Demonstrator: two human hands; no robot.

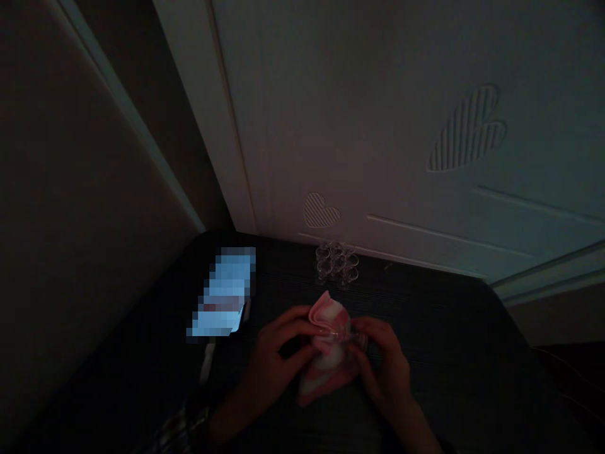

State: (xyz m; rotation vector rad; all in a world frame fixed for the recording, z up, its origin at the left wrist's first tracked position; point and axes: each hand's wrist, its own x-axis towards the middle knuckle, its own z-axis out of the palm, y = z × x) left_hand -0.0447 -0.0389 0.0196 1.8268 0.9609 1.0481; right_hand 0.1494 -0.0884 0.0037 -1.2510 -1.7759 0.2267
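Observation:
In the middle of the head view, a pink and white cloth [326, 381] is bunched up between my two hands. My left hand [283, 347] is closed, with thumb and fingers pinching the cloth from the left. On the other side, my right hand [385, 359] grips a small clear glass [360, 340] with thumb and fingertips. Part of this glass is wrapped in the cloth, and dim light blurs its outline. Just beyond my hands, several small clear glasses [336, 263] stand close together.
A phone [224, 293] with a lit, blurred screen is propped at the left of the dark table [274, 265], a white cable [207, 362] below it. Behind the table rises a pale panel [378, 139] with striped heart reliefs. A wall [70, 221] borders the left.

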